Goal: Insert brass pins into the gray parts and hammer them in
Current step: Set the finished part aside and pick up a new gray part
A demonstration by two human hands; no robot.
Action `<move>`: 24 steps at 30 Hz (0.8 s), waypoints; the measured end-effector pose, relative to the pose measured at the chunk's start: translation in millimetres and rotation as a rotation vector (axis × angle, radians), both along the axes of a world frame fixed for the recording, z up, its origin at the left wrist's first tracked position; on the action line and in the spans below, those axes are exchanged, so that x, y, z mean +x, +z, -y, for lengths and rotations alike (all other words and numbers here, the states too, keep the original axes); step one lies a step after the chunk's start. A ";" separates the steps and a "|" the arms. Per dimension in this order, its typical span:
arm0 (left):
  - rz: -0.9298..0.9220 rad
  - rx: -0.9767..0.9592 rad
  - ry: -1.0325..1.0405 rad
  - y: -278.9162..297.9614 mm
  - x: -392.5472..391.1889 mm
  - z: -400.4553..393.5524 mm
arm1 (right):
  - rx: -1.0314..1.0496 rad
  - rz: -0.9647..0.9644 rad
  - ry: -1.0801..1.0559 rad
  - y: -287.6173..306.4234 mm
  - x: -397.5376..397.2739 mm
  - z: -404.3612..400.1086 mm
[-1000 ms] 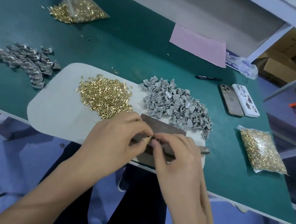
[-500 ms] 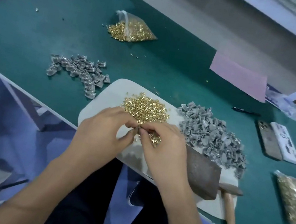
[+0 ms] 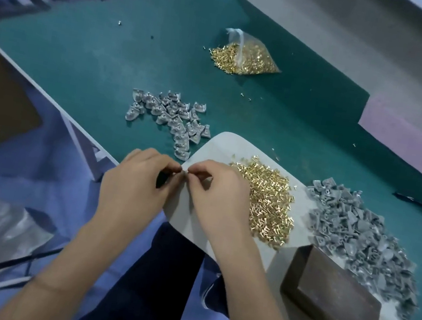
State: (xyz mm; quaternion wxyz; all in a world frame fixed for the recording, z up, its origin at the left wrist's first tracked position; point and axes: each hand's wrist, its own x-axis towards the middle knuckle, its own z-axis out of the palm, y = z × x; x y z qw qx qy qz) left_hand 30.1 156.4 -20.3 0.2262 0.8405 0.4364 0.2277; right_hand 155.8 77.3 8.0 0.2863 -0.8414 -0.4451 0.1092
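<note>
Both hands meet fingertip to fingertip at the white board's (image 3: 223, 145) near-left edge: left hand (image 3: 133, 189) apparently pinching a gray part, right hand (image 3: 214, 199) pinching what seems a brass pin. Insertion step; next, seating it squarely, beside the brass pins pile (image 3: 267, 199).

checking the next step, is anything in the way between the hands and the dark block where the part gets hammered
Nothing visible blocks it. The left hand and right hand pinch something small over the white board's near-left edge. The dark block sits bare to the right; the loose brass pins lie beside that path.
</note>
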 end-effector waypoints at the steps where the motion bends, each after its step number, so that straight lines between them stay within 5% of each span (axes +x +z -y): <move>1: -0.002 -0.007 0.016 0.2 0.4 -3.1 | 0.010 -0.015 -0.010 -0.5 0.2 -3.8; 16: 0.002 -0.020 0.119 0.8 7.1 -16.8 | 0.042 0.021 -0.063 -7.8 -0.2 -32.3; 20: 0.090 0.026 -0.067 11.8 12.1 6.4 | 0.088 0.025 -0.127 -2.4 9.9 -7.1; 24: -0.030 -0.045 -0.381 14.1 36.8 32.9 | 0.068 0.067 -0.240 5.2 30.1 36.8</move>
